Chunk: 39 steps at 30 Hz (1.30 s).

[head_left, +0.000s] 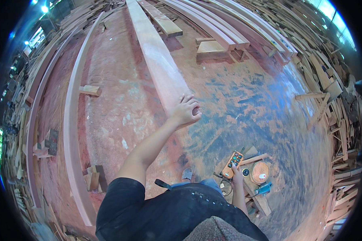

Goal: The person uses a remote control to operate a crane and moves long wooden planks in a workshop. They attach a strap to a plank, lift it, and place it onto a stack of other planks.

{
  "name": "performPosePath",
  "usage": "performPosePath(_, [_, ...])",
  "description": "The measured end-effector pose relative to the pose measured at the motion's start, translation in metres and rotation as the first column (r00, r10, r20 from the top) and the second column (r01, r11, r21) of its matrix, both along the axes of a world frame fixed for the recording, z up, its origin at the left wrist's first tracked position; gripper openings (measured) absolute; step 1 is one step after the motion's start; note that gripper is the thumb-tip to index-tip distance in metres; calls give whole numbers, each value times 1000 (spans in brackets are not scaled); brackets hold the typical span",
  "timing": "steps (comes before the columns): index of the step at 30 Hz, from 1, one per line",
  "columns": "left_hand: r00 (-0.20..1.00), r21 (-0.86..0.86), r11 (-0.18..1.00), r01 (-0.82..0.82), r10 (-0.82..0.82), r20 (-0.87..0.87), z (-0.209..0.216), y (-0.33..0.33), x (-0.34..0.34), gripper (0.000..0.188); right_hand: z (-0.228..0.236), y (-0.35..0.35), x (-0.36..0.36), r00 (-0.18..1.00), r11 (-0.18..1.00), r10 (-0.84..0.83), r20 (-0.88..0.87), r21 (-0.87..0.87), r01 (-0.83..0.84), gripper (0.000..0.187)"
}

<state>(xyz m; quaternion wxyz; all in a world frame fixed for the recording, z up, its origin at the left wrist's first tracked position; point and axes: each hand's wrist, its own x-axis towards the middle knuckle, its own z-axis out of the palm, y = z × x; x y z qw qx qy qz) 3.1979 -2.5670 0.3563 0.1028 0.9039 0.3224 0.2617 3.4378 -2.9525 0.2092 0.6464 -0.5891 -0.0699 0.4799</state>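
My left hand (186, 112) reaches out ahead, fingers curled at the near end of a long, pale wooden beam (155, 52) that stretches away from me. In my right hand (237, 174), held low in front on the right, is an orange remote control (232, 163) with a block of dark buttons and a short antenna. Beyond that hand, a round wooden piece (260, 172) with a small white object on top sits beside a teal power tool (264, 188). A tape roll or similar dark ring (245, 172) lies between them and the hand.
Long curved-looking beams (73, 88) lie on my left, propped on wood blocks (93, 180). More beams (225, 36) rest on supports at the far right. Stacked timber offcuts (342, 132) line the right side. The floor (245, 100) is dusty red and dark grey.
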Motion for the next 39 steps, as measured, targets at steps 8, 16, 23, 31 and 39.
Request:
performPosePath(8, [999,8,1000,21,-20,-50,-13,43,-36,34,-11,53,15,997,997,72,-16,17,-72,39])
performPosePath(16, [984,16,1000,1,2,-179,-9,54,-74,35,-23,112,51,990,993,108,-88,55,-103,38])
performPosePath(23, [975,73,996,-43,57,-217,-4,57,-92,47,-35,153,92,986,989,146,-77,38,-143,40])
performPosePath(31, [968,39,999,-28,37,-248,-3,75,-111,39,-20,172,115,989,990,140,-37,23,-139,47])
performPosePath(39, [970,93,996,1,22,-240,-14,92,-120,42,-3,177,125,991,991,129,-39,21,-129,51])
